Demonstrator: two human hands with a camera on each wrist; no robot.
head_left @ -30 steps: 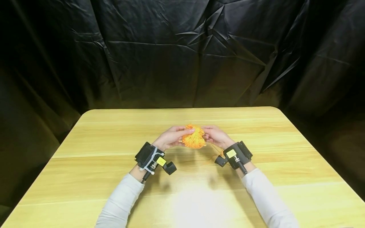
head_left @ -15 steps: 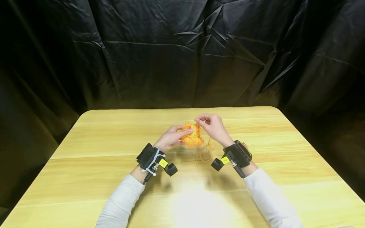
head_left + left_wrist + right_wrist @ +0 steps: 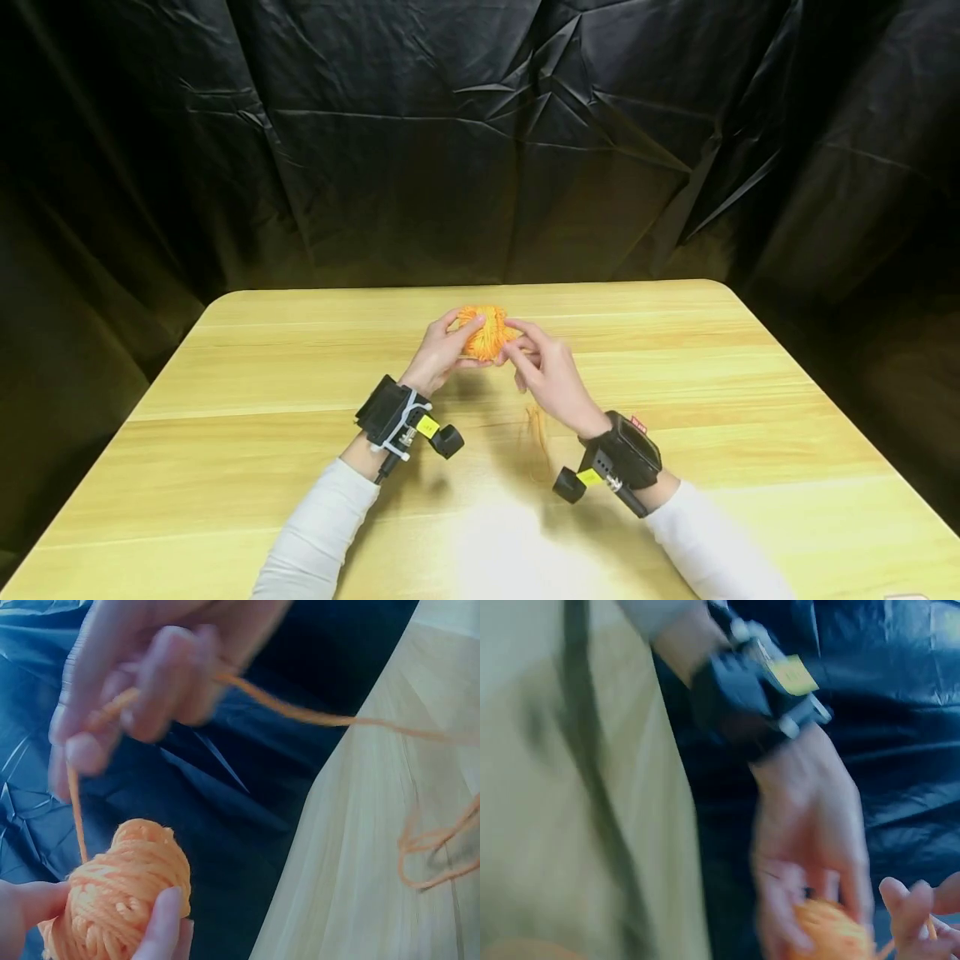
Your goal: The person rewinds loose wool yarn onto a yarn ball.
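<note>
A small ball of orange yarn (image 3: 489, 333) is held up over the table in my left hand (image 3: 433, 357), thumb on its near face and fingers behind. In the left wrist view, finger and thumb grip the yarn ball (image 3: 124, 904) from both sides. My right hand (image 3: 553, 379) is just to the right of the ball. A strand of yarn (image 3: 300, 712) runs from the ball up to the right hand's fingertips, which pinch it, then passes through the fingers and trails off over the table. The right wrist view is blurred, with the ball (image 3: 832, 934) at its bottom edge.
Loose orange yarn (image 3: 537, 429) hangs below the right hand, with loops (image 3: 435, 851) showing over the wood in the left wrist view. The light wooden table (image 3: 225, 467) spans the view, backed by a black curtain (image 3: 390, 192). Both wrists carry black camera straps.
The right hand has left the ball's side, risen above its top right, then come down and nearer with the strand. The left hand has shifted the ball slightly left and farther away.
</note>
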